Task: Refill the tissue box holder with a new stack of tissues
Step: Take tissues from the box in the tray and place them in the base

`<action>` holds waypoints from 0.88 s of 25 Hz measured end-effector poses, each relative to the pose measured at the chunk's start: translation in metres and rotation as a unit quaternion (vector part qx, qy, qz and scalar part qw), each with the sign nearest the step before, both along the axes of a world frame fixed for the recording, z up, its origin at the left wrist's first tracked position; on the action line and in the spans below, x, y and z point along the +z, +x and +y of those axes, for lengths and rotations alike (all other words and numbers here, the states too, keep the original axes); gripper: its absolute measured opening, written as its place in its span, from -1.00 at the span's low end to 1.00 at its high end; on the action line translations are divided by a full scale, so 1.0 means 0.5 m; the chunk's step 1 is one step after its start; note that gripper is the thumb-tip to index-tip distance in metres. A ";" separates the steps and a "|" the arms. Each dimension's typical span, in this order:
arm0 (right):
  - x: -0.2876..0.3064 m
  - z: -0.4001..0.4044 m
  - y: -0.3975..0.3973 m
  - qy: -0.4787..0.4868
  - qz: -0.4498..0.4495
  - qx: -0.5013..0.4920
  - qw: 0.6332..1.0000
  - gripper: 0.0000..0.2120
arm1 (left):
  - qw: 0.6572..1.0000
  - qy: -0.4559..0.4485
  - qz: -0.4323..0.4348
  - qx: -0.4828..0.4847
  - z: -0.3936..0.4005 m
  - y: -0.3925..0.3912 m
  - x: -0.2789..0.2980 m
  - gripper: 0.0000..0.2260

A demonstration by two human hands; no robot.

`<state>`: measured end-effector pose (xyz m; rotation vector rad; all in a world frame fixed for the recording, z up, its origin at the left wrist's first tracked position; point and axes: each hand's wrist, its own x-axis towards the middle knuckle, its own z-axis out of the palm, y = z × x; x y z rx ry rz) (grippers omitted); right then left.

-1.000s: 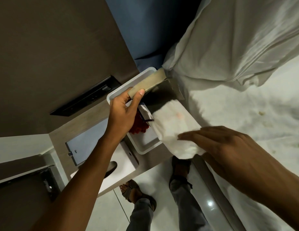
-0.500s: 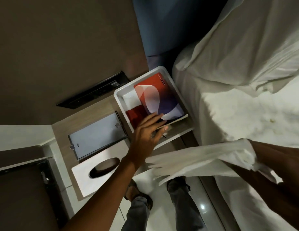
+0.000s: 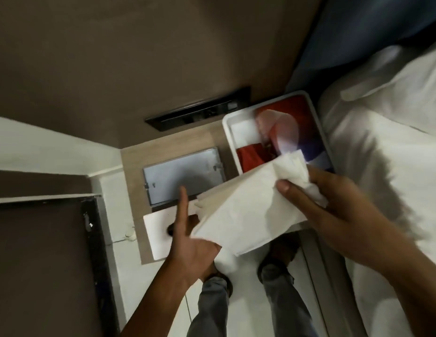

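Note:
A thick stack of white tissues (image 3: 246, 210) hangs in the air in front of the bedside shelf. My right hand (image 3: 333, 203) grips its right end, thumb on top. My left hand (image 3: 190, 242) supports the stack's left corner from below, with the index finger pointing up. The white tissue box holder (image 3: 156, 229) with a dark oval slot lies flat on the shelf, partly hidden behind my left hand and the stack.
A white tray (image 3: 230, 139) holding a red, white and blue packet (image 3: 292, 135) sits at the shelf's right, next to the bed with white linen (image 3: 382, 152). A grey framed plate (image 3: 182, 173) lies on the wooden shelf. A black socket strip (image 3: 197, 110) is on the wall. My feet stand below.
My right hand brought the tissue stack left and up from over the bed. My left hand left the tray and came under the stack's left corner, above the holder.

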<state>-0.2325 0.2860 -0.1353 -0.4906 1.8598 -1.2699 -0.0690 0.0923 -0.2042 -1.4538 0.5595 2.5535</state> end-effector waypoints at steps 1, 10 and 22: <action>-0.025 -0.032 0.006 0.008 -0.023 0.004 1.000 -0.81 | 1.000 -0.004 0.003 0.021 -0.020 0.033 -0.005 -0.20; -0.248 -0.272 0.067 0.053 -0.058 -0.074 0.994 -0.93 | 0.945 -0.315 -0.062 -0.059 -0.212 0.125 -0.105 -0.73; -0.416 -0.392 0.080 0.254 0.146 -0.068 0.954 -0.67 | 0.826 -0.513 -0.169 -0.161 -0.332 0.072 -0.296 -0.78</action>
